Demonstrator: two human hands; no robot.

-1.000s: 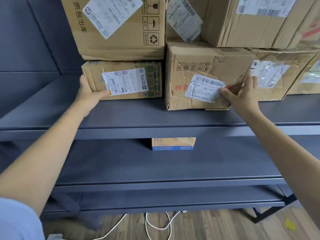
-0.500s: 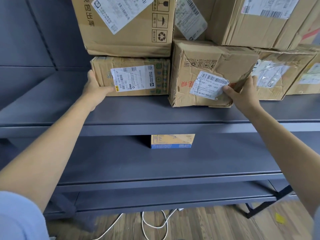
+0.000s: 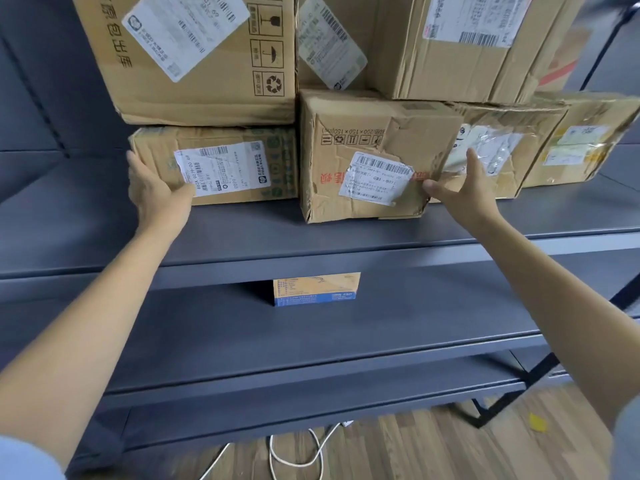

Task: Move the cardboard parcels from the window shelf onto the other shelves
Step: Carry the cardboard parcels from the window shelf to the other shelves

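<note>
Head view: the left hand (image 3: 156, 192) is spread wide, palm flat against the left end of a low, flat parcel (image 3: 235, 166), thumb lying along its front face below a white shipping label (image 3: 220, 169); it presses rather than closes around it. The right hand (image 3: 462, 188) is also open, fingers stretched up along the right edge of a crumpled parcel (image 3: 374, 154), thumb touching the torn corner of its barcode label (image 3: 377, 178); whether it truly grips cannot be told.

Both parcels sit on the top grey shelf (image 3: 311, 233), touching each other at the middle. The flat one is brown corrugated card with green print; the crumpled one is dented, creased, with frayed lower corners. A large carton (image 3: 194, 60) with recycling marks rests on the flat parcel, and more taped, wrinkled cartons (image 3: 485, 46) are stacked behind and to the right.

The shelves are smooth, matte, dark grey metal. On the middle shelf (image 3: 311, 341) stands a small orange and blue box (image 3: 317, 289), far back. Below, wood-grain flooring (image 3: 415, 452) carries a looping white cable (image 3: 298, 452)
</note>
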